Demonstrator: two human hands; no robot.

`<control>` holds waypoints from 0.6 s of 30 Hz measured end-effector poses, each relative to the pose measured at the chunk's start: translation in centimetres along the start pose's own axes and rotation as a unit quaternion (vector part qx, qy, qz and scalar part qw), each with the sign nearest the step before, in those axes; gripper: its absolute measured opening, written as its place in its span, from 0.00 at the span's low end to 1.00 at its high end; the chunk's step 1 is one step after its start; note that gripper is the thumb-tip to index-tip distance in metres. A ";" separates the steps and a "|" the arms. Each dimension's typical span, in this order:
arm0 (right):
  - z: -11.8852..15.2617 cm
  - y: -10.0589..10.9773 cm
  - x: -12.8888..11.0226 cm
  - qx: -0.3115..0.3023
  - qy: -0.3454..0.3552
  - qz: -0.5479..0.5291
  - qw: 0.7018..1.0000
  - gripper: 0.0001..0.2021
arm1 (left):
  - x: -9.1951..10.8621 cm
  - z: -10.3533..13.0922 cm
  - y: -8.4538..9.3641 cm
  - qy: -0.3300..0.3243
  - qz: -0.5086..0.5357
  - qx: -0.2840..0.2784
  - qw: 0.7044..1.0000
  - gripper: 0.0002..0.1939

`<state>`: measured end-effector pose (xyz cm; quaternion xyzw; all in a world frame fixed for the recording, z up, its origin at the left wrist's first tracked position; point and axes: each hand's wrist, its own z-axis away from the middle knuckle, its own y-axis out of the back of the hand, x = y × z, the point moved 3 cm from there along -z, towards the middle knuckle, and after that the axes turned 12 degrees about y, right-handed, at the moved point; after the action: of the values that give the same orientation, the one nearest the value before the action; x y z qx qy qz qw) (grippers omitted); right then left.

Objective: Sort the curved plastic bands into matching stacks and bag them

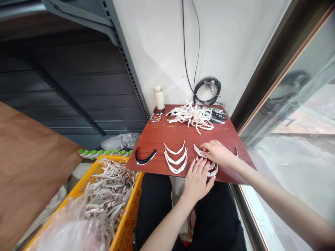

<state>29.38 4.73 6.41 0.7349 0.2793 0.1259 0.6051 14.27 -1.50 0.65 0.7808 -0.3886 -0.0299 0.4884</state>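
Note:
My left hand [196,178] rests flat at the near edge of a small red-brown table [157,137], fingers spread over a few white curved strips [213,170]. My right hand [218,152] lies just beyond it, fingertips pinching the end of a white curved strip [198,150]. To the left lies a neat stack of three white curved strips [176,158], and further left one black curved piece [145,157]. A loose heap of white strips [192,116] fills the table's far side, with dark pieces [218,115] beside it.
An orange crate [125,223] full of pale curved strips stands at lower left, partly under clear plastic. A white bottle [159,98] and small metal rings [156,118] sit at the table's far left corner. Coiled black cable [206,90] hangs on the wall. A window runs along the right.

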 end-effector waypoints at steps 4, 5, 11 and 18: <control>0.2 -0.9 -0.1 -0.030 0.010 -0.027 0.999 0.10 | -0.1 0.2 -0.2 0.012 0.040 0.026 0.999 0.24; 0.3 -1.1 -0.2 -0.035 0.010 -0.037 0.999 0.11 | -0.2 0.2 -0.3 0.017 0.049 0.031 0.998 0.23; 0.6 -0.1 -0.6 -0.022 0.026 -0.073 0.997 0.15 | -0.3 0.5 0.2 0.044 0.086 0.051 0.994 0.24; 2.6 -0.5 -1.8 0.010 0.058 -0.063 0.996 0.13 | -0.1 1.9 0.3 0.129 0.127 0.052 0.982 0.18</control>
<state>29.12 1.63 5.63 0.7134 0.3611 0.1268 0.5871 13.19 -2.95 -0.15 0.7466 -0.4193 0.1541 0.4929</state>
